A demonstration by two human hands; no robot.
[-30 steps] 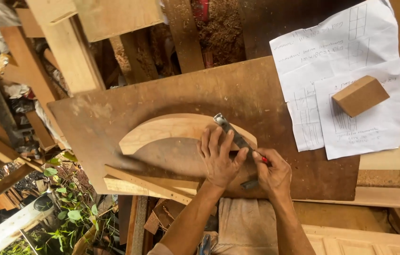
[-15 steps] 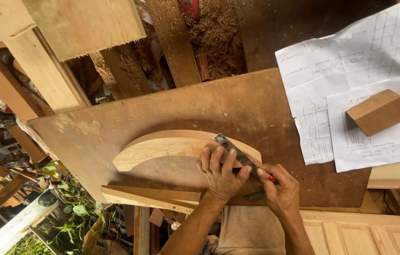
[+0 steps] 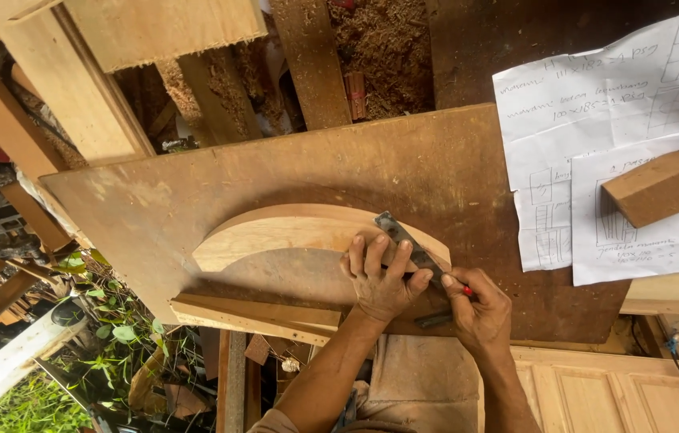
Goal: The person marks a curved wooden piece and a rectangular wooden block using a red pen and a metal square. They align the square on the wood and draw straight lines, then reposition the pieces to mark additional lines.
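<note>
Head view: two hands point(image 3: 383, 281) point(image 3: 480, 309), one metal square point(image 3: 408, 247), one arched board point(image 3: 299, 228).

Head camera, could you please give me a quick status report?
Left hand pressing metal square on curved wood piece. Right hand gripping red pencil beside blade. Nothing obstructing.

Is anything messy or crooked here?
Yes. Sawdust is heaped behind the brown board, and the paper sheets lie overlapping and askew, held down by a wooden block. The curved wood piece looks undamaged.
</note>
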